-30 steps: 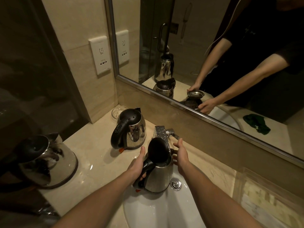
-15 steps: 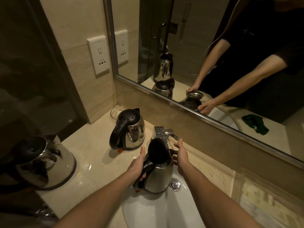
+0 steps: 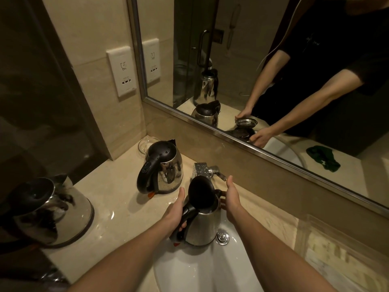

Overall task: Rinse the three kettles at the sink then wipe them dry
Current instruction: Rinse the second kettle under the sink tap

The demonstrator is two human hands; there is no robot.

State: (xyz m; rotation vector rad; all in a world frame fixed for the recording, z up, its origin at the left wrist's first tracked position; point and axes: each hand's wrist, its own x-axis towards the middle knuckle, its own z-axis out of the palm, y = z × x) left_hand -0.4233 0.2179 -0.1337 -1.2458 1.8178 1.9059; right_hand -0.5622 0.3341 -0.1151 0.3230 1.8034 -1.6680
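Note:
A steel kettle (image 3: pixel 202 226) with a black handle and its black lid raised is held upright over the white sink (image 3: pixel 202 270), below the chrome tap (image 3: pixel 205 170). My left hand (image 3: pixel 175 211) grips its handle. My right hand (image 3: pixel 231 197) rests against the kettle's right side near the spout, fingers spread. A second steel kettle (image 3: pixel 162 169) with its lid down stands on the counter behind. A third, wider kettle (image 3: pixel 50 211) stands at the counter's left end.
The beige marble counter (image 3: pixel 117 199) runs along a wall mirror (image 3: pixel 273 70), which reflects a green cloth (image 3: pixel 323 157) lying right of the sink. A small glass dish (image 3: pixel 145 144) sits in the back corner. A wall socket (image 3: pixel 122 70) is above it. The drain knob (image 3: pixel 222 237) lies beside the held kettle.

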